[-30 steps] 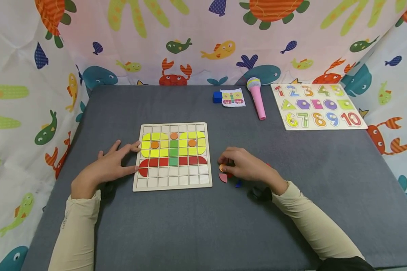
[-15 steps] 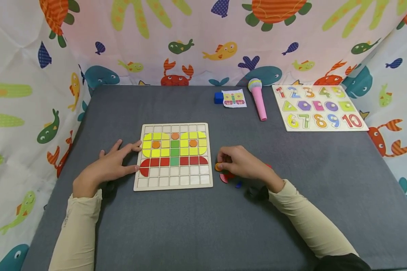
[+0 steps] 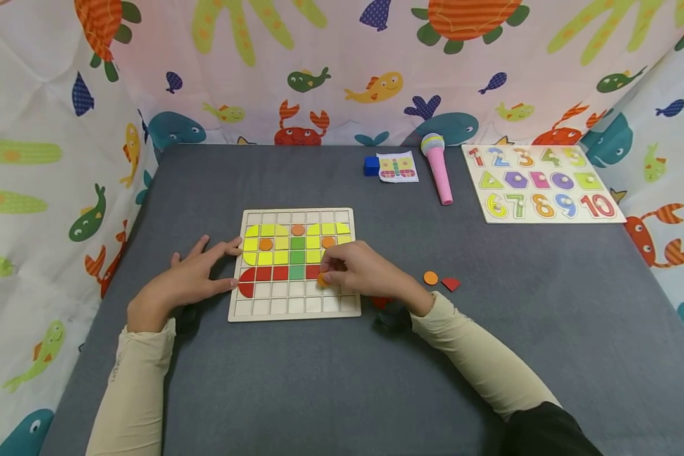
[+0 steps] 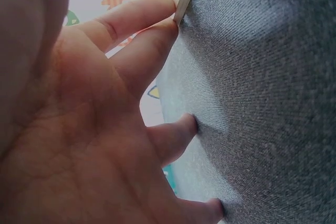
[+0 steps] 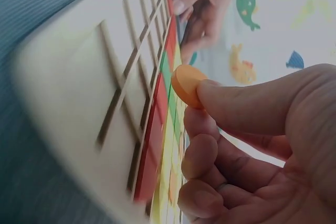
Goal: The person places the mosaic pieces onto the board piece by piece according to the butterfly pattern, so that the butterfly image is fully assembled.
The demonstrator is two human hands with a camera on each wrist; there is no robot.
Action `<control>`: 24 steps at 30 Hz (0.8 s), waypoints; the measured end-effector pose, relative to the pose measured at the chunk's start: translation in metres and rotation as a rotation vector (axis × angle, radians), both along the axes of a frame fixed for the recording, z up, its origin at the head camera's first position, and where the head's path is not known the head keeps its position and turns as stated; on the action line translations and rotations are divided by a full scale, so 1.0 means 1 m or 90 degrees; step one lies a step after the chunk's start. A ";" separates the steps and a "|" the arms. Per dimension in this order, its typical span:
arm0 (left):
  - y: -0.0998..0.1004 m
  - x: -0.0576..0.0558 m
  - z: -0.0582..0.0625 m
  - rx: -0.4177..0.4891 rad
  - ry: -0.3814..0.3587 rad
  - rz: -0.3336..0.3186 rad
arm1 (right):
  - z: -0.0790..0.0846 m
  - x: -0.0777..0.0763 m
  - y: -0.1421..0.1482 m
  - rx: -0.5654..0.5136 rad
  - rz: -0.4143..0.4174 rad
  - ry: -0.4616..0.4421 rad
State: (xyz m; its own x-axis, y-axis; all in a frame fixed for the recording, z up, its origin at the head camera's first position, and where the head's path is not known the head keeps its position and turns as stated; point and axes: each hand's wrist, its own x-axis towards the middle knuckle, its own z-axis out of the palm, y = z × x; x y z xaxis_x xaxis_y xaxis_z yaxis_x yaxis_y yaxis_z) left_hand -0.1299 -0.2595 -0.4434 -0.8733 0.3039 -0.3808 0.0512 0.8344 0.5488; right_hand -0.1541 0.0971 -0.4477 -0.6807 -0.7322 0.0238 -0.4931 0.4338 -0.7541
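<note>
A wooden grid board (image 3: 279, 308) bears yellow, red, green and orange tiles in a butterfly-like pattern; its lower rows show bare cells. My left hand (image 3: 185, 284) touches the board's left edge with thumb and fingertips, the fingers spread. In the left wrist view, two fingers of the left hand (image 4: 100, 114) meet the board's edge and two others touch the grey cloth. Over the right part of the board, my right hand (image 3: 370, 273) pinches an orange disc (image 5: 186, 85) between thumb and forefinger. The disc is tilted and held above the cells; the right hand covers some tiles.
Right of the board lie another orange disc (image 3: 430, 278), a red piece (image 3: 451, 284) and a partly hidden red piece (image 3: 381, 302). Farther back are a blue cube (image 3: 371, 166), a picture card (image 3: 398, 168), a pink toy microphone (image 3: 437, 171) and a number puzzle board (image 3: 538, 183).
My right hand has picked up the orange disc from beside the board and carried it left over the board. The left hand stays at the board's edge.
</note>
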 end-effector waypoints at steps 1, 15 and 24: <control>0.000 0.000 0.000 -0.001 0.000 0.000 | 0.000 -0.001 -0.005 0.000 0.006 0.001; 0.001 -0.002 -0.002 -0.005 -0.005 -0.001 | 0.005 -0.001 -0.068 0.008 0.051 0.034; -0.001 -0.001 -0.001 -0.004 -0.006 -0.003 | 0.005 -0.001 -0.099 0.036 0.080 0.027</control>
State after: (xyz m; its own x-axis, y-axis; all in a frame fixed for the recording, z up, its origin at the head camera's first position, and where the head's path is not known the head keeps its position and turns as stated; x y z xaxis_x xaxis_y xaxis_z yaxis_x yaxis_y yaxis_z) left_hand -0.1310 -0.2602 -0.4445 -0.8680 0.3058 -0.3912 0.0495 0.8372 0.5446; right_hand -0.1546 -0.0016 -0.4430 -0.5826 -0.8127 0.0070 -0.5776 0.4080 -0.7070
